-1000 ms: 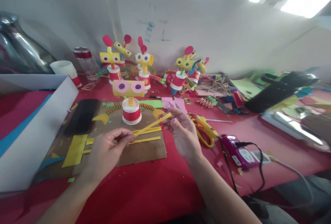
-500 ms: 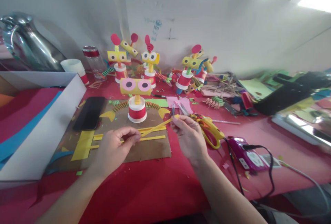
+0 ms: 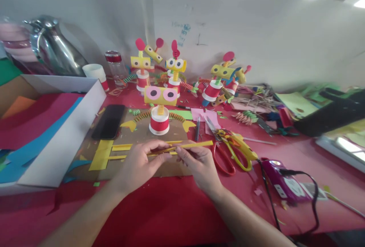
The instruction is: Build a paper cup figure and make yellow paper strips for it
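Note:
A narrow yellow paper strip [image 3: 199, 144] runs between my two hands above the brown cardboard [image 3: 137, 125]. My left hand [image 3: 144, 161] is closed on its left part, fingers behind and thumb in front. My right hand [image 3: 198, 163] pinches it near the middle, and its end sticks out to the right. Under my hands lie more yellow strips [image 3: 119, 147], partly hidden, beside a wider yellow paper piece [image 3: 101, 155]. Just beyond stands a paper-cup figure [image 3: 159, 121] with a yellow tube head, pink eyes and folded paper arms.
Scissors [image 3: 225, 163] and a yellow glue gun [image 3: 243, 146] lie to the right, with a purple device [image 3: 285, 182] and cables. A phone [image 3: 108, 121] and a white box [image 3: 76, 140] of coloured paper are on the left. Several similar figures [image 3: 174, 74] stand by the wall.
My right hand has come in towards my left and now grips the strip nearer its middle; the strip's end points right. The view has turned slightly left.

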Motion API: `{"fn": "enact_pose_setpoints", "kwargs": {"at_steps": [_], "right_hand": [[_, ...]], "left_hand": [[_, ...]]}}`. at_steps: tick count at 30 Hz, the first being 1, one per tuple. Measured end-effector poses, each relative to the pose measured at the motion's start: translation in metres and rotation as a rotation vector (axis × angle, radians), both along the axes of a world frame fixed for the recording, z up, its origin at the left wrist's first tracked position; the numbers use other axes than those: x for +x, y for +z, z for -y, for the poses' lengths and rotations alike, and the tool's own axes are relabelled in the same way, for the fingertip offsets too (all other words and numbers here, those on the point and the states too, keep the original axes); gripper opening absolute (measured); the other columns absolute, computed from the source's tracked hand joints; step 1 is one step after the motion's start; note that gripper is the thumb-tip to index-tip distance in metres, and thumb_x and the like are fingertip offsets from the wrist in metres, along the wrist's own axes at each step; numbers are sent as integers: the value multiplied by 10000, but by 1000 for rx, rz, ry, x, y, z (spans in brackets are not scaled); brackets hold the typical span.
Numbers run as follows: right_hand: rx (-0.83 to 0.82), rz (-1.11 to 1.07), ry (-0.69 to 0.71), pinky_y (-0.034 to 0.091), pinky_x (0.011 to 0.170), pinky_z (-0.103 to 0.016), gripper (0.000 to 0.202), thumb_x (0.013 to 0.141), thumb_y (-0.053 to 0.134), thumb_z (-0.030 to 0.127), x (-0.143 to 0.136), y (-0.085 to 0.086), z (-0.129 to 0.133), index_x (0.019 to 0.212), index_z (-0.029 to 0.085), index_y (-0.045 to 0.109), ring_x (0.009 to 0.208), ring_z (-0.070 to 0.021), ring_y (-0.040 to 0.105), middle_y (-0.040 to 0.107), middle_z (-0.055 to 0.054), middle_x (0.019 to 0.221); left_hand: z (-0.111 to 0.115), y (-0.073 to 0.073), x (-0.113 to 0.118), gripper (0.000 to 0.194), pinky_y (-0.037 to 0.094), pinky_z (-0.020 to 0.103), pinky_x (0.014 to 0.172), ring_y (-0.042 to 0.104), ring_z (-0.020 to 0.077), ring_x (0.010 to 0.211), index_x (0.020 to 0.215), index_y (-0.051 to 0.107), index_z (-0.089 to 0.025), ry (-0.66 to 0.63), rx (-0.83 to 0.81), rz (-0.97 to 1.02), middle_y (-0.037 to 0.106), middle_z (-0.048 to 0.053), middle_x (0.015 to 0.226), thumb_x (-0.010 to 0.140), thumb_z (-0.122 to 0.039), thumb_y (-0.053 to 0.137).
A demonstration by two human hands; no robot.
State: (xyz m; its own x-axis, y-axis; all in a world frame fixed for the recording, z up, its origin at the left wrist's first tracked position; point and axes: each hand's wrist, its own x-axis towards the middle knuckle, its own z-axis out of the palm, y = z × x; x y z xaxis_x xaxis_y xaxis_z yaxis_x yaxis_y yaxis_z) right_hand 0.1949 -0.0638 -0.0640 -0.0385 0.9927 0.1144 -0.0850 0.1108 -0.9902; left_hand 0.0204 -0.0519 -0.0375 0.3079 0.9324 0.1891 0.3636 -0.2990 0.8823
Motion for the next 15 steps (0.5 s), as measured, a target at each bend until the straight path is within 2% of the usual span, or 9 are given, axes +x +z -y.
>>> {"fn": "enact_pose_setpoints", "kwargs": {"at_steps": [3,6,10,15], "right_hand": [[115,90,54,466,634,-274,165,841,697,305,2,3,2,707,233,759,717,-165,592,668,-28,716],[161,46,-24,463,699,-265,164,841,703,251,7,3,2,682,238,739,784,-155,599,680,-20,781],[117,-165,-191,429,591,-221,42,754,784,252,18,2,-3,745,223,756,644,-100,522,629,7,710],[81,-339,-457,357,476,-173,226,617,869,279,38,12,-17,599,171,672,529,-55,423,536,39,561]], "left_hand": [[2,-2,2,133,477,223,668,651,118,729,824,727,-228,-30,26,-5,745,-32,798,880,-277,616],[4,-2,3,184,462,233,628,640,116,674,785,735,-215,-25,61,-28,741,-25,752,896,-270,598],[4,-3,-1,180,481,253,677,672,128,732,837,753,-212,20,132,-43,763,-4,821,898,-280,598],[3,-1,-8,190,469,256,605,669,134,686,829,757,-203,103,159,-67,764,9,792,890,-274,592]]}}
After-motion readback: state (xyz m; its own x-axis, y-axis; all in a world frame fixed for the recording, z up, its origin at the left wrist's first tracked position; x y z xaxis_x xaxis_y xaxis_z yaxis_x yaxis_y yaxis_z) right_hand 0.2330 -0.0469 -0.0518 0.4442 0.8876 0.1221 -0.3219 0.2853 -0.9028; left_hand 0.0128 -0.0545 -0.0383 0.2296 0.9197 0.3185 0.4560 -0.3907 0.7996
